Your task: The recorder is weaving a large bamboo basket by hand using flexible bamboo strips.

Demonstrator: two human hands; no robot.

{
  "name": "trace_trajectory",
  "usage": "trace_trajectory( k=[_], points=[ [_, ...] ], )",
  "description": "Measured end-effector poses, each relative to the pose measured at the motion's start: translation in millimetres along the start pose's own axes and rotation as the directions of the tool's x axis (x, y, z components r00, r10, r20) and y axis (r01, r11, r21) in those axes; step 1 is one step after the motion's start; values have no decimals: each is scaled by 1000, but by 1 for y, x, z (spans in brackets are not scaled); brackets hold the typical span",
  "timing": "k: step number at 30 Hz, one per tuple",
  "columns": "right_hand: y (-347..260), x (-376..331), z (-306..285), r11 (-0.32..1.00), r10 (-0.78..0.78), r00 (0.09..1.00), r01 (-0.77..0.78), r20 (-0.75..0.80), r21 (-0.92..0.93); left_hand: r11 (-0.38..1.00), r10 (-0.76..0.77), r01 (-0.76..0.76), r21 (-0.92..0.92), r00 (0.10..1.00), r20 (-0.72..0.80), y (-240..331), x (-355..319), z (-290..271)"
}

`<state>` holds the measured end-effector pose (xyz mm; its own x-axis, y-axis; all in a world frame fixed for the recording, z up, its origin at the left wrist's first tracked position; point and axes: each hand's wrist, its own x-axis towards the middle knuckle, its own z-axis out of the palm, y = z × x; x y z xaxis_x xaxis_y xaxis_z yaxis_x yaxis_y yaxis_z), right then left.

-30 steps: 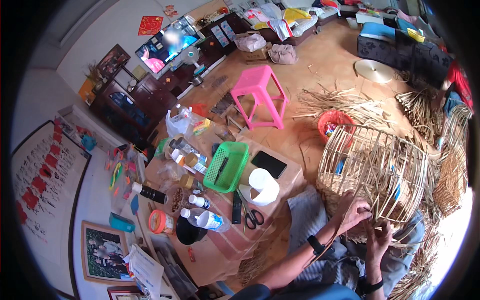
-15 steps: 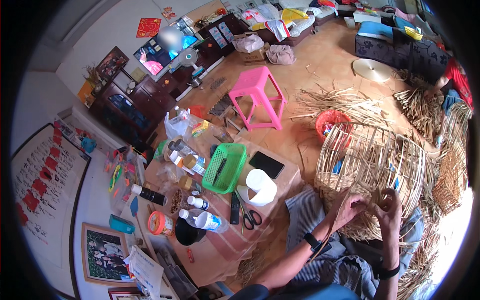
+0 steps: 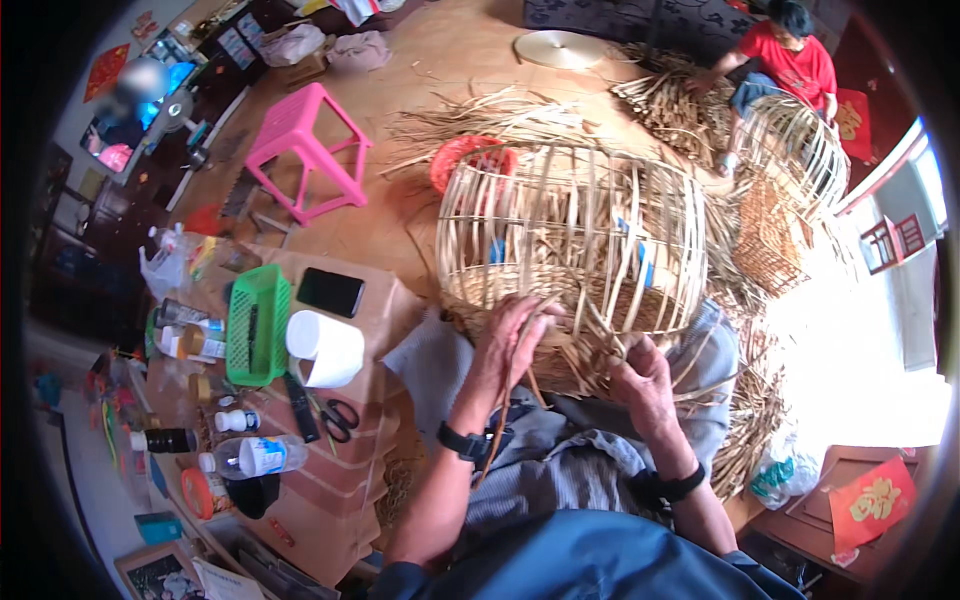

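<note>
Across my lap rests a large, partly woven basket point(image 3: 480, 287) of pale flat strips, with tall open ribs and a tighter weave near my hands. My left hand point(image 3: 503, 350) is closed on a thin plant strip point(image 3: 497, 432), which trails down past my wrist. At the basket's near edge, my right hand point(image 3: 645, 388) pinches a strip with thumb and fingers, close to several loose ends. Blue pieces point(image 3: 643, 262) show between the ribs. Exactly how the strips cross under my fingertips is hidden.
On my left a covered table point(image 3: 350, 425) holds a green basket point(image 3: 270, 350), phone point(image 3: 331, 292), paper roll point(image 3: 325, 348), scissors point(image 3: 340, 420) and bottles. Beyond are a pink stool point(image 3: 300, 150), a red basket point(image 3: 455, 160) and loose strips. A person in red point(image 3: 790, 70) sits at far right.
The view has swung to the right, bringing the other person and the bright doorway into sight. My hands stay at the basket's near edge, with the right one lower beside it.
</note>
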<state>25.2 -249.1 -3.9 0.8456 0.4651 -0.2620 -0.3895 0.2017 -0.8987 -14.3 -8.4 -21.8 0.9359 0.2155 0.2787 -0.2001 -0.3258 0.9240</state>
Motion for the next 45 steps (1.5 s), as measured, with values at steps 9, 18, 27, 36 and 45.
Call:
trace_trajectory(
  k=[9,18,27,36,45],
  points=[
    [-11,14,22,304,-412,882,368,227,-878,983,-182,177,-51,975,-125,22,3,-44],
    [0,-6,-11,801,-92,981,174,168,-573,980,148,-38,198,800,-581,61,-1,-74],
    [-9,-26,-72,890,-214,977,199,-10,410,849,254,-231,476,967,18,89,-8,9],
    [-4,-68,-87,997,-14,959,33,283,-65,788,175,-194,584,981,88,60,5,34],
    [-32,-77,-124,995,53,993,-43,-108,94,866,108,-94,491,994,1,50,6,39]
  ],
)
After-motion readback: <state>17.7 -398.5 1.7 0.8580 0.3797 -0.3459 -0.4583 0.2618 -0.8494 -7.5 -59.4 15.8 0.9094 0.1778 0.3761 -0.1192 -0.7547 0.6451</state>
